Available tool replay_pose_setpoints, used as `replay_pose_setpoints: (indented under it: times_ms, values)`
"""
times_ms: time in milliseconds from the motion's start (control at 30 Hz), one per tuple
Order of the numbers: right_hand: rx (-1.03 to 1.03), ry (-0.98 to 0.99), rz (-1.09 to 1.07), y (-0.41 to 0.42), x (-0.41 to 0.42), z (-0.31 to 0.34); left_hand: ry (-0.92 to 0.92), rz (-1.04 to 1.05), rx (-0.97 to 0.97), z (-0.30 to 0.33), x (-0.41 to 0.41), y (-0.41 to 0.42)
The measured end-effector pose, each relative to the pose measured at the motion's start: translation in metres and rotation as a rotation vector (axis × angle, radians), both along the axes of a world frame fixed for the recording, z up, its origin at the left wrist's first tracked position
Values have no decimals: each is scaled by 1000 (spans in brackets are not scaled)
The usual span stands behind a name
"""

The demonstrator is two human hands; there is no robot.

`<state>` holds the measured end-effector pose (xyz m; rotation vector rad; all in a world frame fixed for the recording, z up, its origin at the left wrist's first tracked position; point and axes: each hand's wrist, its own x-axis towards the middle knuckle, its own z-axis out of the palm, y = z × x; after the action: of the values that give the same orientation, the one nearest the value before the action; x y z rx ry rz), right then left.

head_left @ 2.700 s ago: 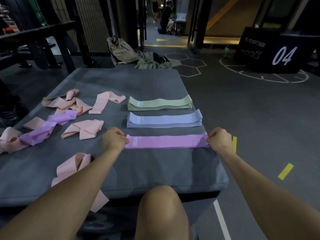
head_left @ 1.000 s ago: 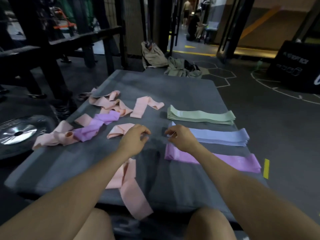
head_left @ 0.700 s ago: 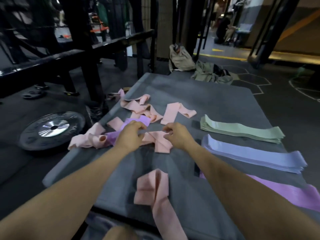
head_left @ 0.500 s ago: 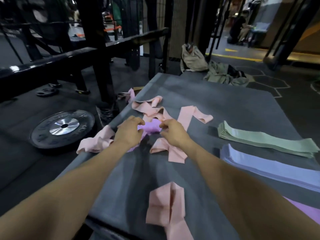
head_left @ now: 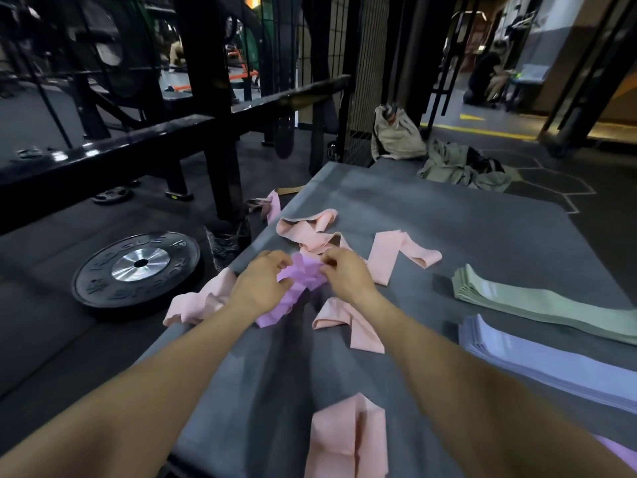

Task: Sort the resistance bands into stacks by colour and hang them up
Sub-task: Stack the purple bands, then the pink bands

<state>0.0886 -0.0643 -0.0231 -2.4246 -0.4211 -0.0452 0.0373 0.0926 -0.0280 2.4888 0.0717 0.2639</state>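
Moved off the flat purple stack (head_left: pixel 617 453) squared 2.7 s ago; now over the unsorted pile at the left of the grey padded mat (head_left: pixel 448 229). Implies purple sorting continues, pink untouched. Left hand (head_left: pixel 260 284) and right hand (head_left: pixel 346 274) both palm-down, forearms converging, fingers curled and gathering the crumpled purple fabric resistance band (head_left: pixel 300 288), lying among loose pink fabric bands (head_left: pixel 344 319). Green stack (head_left: pixel 537 301) and blue stack (head_left: pixel 537 363) to the right.
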Motion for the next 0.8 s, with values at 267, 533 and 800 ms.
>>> replay_pose_setpoints:
  times_ms: [267,533,800]
  values:
    - [221,-80,132,-39,-51,91,-205,-82,-226,78,-35,-41]
    - [343,-169,107,-65,-106,168,-260,-145,-384,146,-80,-70]
    - [493,-219,23,-89,-146,216,-103,-222,-763,194,-122,-95]
